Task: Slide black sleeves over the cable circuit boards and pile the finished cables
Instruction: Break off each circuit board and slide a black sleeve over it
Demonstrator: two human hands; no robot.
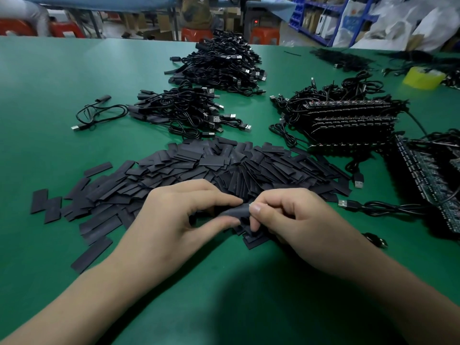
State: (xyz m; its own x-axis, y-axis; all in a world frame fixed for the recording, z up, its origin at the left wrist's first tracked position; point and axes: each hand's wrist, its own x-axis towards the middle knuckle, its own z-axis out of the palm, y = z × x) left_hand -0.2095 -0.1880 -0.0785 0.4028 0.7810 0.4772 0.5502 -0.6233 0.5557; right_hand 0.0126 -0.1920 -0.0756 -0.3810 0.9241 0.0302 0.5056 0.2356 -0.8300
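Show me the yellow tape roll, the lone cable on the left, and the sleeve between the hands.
yellow tape roll (pixel 423 77): head view, outer side wall.
lone cable (pixel 103 98): head view, its sleeved end.
held sleeve (pixel 232 211): head view, its middle.

Loose sleeve heap lying just beyond fingers, blocking forward reach. Board stack and trailing cable crowding right of fingers. Bare green table lying open far left of fingers and toward wrists.
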